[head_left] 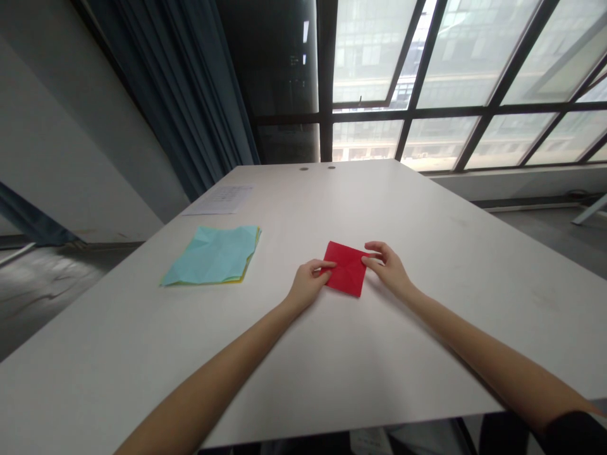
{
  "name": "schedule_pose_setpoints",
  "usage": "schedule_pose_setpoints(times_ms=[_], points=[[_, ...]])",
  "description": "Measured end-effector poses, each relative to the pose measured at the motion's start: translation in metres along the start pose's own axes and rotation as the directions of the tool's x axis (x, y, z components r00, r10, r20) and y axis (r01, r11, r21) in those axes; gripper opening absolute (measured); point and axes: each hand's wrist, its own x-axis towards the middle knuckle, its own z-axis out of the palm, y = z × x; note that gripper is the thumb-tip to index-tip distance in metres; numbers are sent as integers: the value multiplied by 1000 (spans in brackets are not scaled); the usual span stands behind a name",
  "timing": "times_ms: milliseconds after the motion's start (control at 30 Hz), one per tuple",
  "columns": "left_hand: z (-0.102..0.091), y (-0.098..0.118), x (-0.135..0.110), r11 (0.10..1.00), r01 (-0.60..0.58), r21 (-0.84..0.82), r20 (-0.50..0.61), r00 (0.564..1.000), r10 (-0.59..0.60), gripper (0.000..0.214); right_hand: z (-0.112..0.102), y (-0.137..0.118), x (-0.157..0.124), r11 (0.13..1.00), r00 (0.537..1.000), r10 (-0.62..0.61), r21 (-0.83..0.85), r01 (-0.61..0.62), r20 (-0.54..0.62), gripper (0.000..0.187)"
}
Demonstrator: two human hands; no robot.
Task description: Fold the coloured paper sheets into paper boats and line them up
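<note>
**Creased into a small square, seemingly partway**

Grasping with the left hand [307, 281], between thumb and forefinger, the 9 o'clock edge of a small, square sheet of bright red paper [348, 275]; reaching inward over its face with the forefinger tip. Pinching with the right hand [391, 270] at the 2 o'clock corner, thumb on the face, other fingers curled at and beyond the edge. Released on neither side. Lying directly between both sets of fingertips, touching both, and slightly turned, with corners near 11, 2, 5 and 8 o'clock.

Marked already with creases meeting near the middle; probably folded down in size, to judge by the larger sheets nearby. Cannot tell the number of layers, nor of any folds left to make.

Spread beneath: a smooth, white, long table [332, 379]. Set well apart at 9 o'clock from the red square: a crinkled, turquoise paper sheet [215, 256], over a yellow paper sheet [245, 274] showing only along its edge. Placed farther off at 10 o'clock: a flat, white, printed page [222, 200]. Hanging beyond, between 10 and 11 o'clock: a pleated, dark blue fabric curtain [190, 95]. Rising at 1 o'clock: a dark-framed glass window [450, 57].
</note>
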Motion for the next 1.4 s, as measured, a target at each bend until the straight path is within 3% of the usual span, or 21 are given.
schedule_pose_setpoints(times_ms=[100,200,333,500,667,800,1100,1400], points=[[-3,-1,-2,923,-74,378,-40,995,96,25,-1,-2,-3,918,969,-228,-311,246,93,23],[-4,2,-7,750,-132,648,42,990,138,27,1,-5,-9,790,892,-332,-426,441,307,20],[-3,8,-14,524,-205,827,138,977,164,29,4,-7,-15,654,834,-265,-546,524,483,23],[-2,11,-14,388,-359,849,270,926,265,25,3,-8,-14,578,837,-198,-629,520,510,27],[-2,9,-11,394,-513,763,438,858,269,27,4,-6,-14,556,831,-196,-639,531,521,21],[-1,3,-10,398,-519,757,483,854,195,42,5,-4,-15,533,822,-216,-641,551,527,22],[-1,-6,-11,375,-365,852,389,921,14,52,1,3,-7,480,830,-207,-686,547,518,25],[-15,-13,-1,355,-257,899,234,966,105,41,-8,8,-1,466,827,-214,-690,554,520,24]])
